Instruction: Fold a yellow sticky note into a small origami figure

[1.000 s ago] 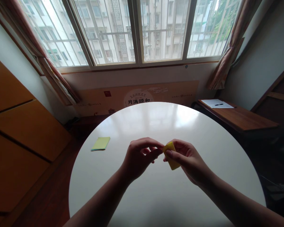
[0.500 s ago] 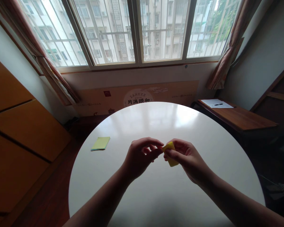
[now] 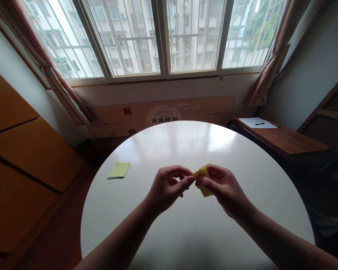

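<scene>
A small folded piece of yellow paper (image 3: 206, 190) is held above the white round table (image 3: 174, 240). My right hand (image 3: 224, 185) grips it between thumb and fingers, with the thumb across its face. At the paper's left corner, the thumb and forefinger of my left hand (image 3: 169, 185) are pinched together on its tip. The fingers partly cover the paper, so its exact folds cannot be made out. A stack of green paper squares (image 3: 119, 170) lies on the table to the left, apart from both hands.
Behind the table's right side stands a brown wooden desk (image 3: 298, 140) bearing a white sheet (image 3: 249, 122) and a pen (image 3: 260, 124). An orange-brown cabinet (image 3: 19, 180) is on the left. A barred window (image 3: 193, 37) spans the far wall, with a printed panel (image 3: 109, 116) below it.
My left thumb and forefinger have closed together on the paper's left corner. My right hand keeps its grip almost unmoved.
</scene>
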A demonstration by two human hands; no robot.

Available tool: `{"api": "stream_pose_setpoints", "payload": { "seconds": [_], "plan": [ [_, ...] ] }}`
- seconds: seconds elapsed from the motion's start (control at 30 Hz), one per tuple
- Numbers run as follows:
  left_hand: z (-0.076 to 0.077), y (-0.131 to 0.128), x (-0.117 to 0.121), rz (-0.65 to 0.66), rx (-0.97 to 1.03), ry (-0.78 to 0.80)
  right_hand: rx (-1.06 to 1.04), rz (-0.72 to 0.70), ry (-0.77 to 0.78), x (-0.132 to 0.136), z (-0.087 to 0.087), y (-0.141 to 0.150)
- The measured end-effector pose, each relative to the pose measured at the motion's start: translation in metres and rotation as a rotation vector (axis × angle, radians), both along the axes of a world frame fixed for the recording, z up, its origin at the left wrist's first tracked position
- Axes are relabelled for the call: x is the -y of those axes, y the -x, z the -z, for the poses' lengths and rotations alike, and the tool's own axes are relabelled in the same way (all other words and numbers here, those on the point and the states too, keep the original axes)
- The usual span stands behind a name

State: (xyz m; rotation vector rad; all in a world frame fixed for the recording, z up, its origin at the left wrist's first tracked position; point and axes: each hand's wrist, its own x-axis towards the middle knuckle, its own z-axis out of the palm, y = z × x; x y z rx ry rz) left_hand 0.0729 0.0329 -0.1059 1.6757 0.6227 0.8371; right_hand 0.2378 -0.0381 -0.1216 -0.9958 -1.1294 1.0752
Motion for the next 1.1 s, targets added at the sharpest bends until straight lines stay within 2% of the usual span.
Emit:
{"api": "stream_pose_setpoints", "payload": {
  "seconds": [0.63, 0.83, 1.1],
  "plan": [
    [0.0028, -0.0056, -0.0004, -0.048, -0.016, 0.162, -0.075, -0.023, 0.105, -0.0072, 0.0064, 0.0044],
    [-0.0001, -0.0055, 0.0002, -0.049, -0.023, 0.17, -0.088, 0.029, 0.095, -0.0083, 0.0082, 0.0018],
    [-0.002, -0.0054, -0.0008, -0.045, -0.024, 0.2, -0.093, 0.012, 0.083, -0.005, 0.0078, -0.0004]
  ]
}}
